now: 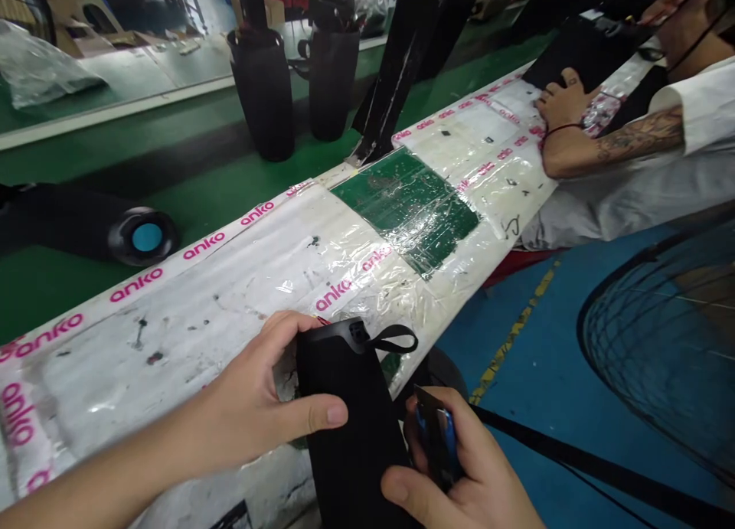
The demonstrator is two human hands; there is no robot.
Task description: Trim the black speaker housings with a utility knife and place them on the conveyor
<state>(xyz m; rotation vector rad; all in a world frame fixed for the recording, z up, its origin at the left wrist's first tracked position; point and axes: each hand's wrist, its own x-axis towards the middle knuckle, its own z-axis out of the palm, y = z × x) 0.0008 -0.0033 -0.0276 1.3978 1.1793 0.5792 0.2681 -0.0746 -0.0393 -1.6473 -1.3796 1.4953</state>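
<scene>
A black fabric-covered object that looks like a portable speaker (350, 429), with a small wrist strap (396, 337) at its top end, leans toward me over the bench edge. My left hand (269, 399) grips its upper left side, thumb across the front and fingers around the top. Inside my right hand (459, 468) is a dark and blue hand tool (439, 437) with a flat, pointed tip; its exact kind is unclear. The right thumb rests on the speaker's lower right side. Its lower end is cut off by the frame.
The white-covered bench (189, 322) carries pink-printed tape. Another similar speaker (92, 223) lies on the green conveyor belt (200, 161), and two upright black cylinders (264, 93) stand behind. A co-worker's hand (566, 100) is at the far right. A fan cage (660, 345) stands at right.
</scene>
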